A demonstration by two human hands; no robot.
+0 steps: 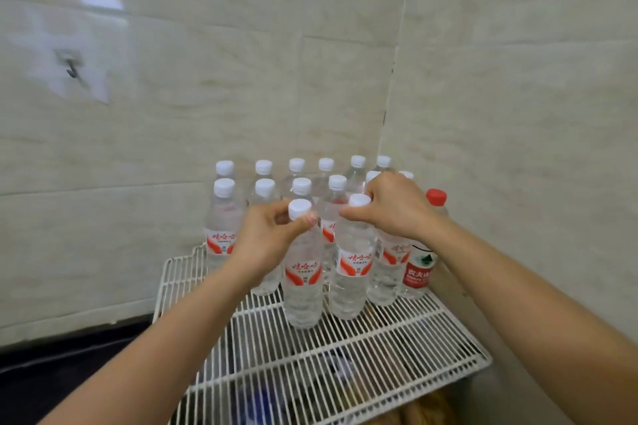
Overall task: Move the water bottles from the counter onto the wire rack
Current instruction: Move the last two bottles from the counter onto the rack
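A white wire rack fills the corner between two tiled walls. Several clear water bottles with white caps and red-and-white labels stand upright on it in rows. My left hand grips the neck of the front left bottle, which stands on the rack. My right hand holds the neck of the front right bottle, also resting on the wires. A red-capped bottle with a red label stands at the right end of the rows.
Tiled walls close in behind and to the right of the rack. A dark counter edge runs at the lower left. A small metal hook hangs on the left wall. Dim objects show beneath the wires.
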